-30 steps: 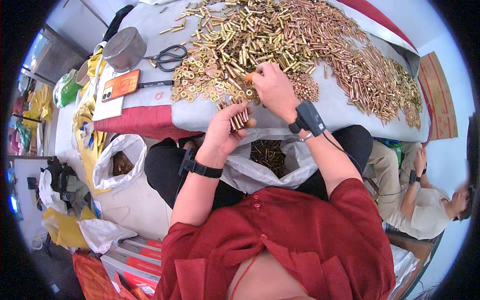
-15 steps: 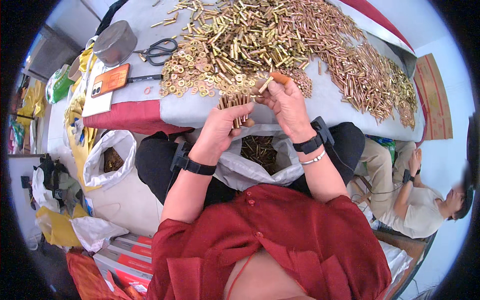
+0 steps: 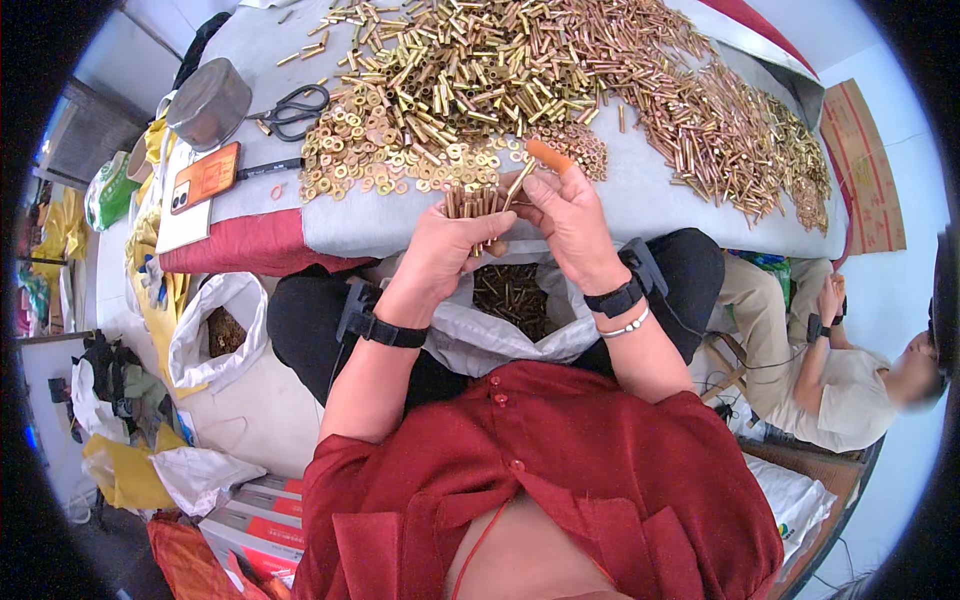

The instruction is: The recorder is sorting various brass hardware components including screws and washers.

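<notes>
Both hands have drawn back from the heap since a moment ago and now meet at the near edge of the desk (image 3: 640, 205), over the lap. Her left hand (image 3: 450, 245) is curled tight around a bundle of brass tubes (image 3: 472, 203), which stand upright out of the top of the fist. Her right hand (image 3: 570, 215), just beside it and touching, pinches a single brass tube (image 3: 519, 184) between thumb and fingers, slanted with its lower end against the bundle; an orange finger cot (image 3: 548, 157) covers the raised forefinger. Just beyond the knuckles lie brass washers (image 3: 400, 165), and farther off a wide heap of loose tubes (image 3: 560, 70). Directly below the hands, a white bag (image 3: 520, 335) sits open on the lap with more brass pieces in it. Off to the left hand's side, well apart, lie scissors (image 3: 296, 108), a phone (image 3: 204, 177) and a round metal tin (image 3: 208, 102).
</notes>
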`<state>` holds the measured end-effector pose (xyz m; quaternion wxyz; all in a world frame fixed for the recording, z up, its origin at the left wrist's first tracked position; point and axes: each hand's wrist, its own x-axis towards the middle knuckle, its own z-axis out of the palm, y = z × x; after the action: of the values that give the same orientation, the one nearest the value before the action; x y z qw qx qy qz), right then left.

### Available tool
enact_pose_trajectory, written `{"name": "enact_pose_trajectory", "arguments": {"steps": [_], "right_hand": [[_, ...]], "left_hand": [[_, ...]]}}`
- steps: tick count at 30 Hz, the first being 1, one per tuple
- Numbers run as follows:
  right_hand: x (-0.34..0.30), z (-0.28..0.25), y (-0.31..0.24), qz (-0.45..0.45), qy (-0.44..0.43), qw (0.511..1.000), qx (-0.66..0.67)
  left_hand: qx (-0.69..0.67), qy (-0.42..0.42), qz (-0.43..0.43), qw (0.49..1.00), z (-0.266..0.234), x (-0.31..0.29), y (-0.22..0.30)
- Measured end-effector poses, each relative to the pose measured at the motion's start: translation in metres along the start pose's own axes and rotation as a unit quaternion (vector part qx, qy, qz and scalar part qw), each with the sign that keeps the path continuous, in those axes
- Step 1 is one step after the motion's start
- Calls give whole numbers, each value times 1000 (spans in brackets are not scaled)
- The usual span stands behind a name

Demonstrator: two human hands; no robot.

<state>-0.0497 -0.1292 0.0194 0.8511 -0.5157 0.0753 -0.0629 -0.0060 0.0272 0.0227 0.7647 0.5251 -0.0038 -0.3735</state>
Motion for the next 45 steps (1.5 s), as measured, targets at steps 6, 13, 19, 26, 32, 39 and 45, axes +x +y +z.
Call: {"name": "enact_pose_trajectory", "arguments": {"steps": [6,13,19,26,32,39,45], "right_hand": [[0,-1,-2,25,3,1000,0],[-12,-5,4,38,28,995,-89],[-32,-7,9,92,45,983,-150],[3,-23,9,-193,98,812,-542],[12,-20,25,-263,71,704,-656],[2,-10,14,-96,133,881,-443],[-15,-6,18,-164,85,918,-351]], "left_hand": [[-18,1,4,1000,-1,0,-1],[-41,2,-8,999,0,-3,-4],[-58,-40,-45,997,-1,-5,-10],[-57,17,-11,998,-10,-2,-10],[-30,56,47,997,-7,-2,-6],[26,51,54,997,-6,2,-11],[34,10,37,999,-1,2,-12]]}}
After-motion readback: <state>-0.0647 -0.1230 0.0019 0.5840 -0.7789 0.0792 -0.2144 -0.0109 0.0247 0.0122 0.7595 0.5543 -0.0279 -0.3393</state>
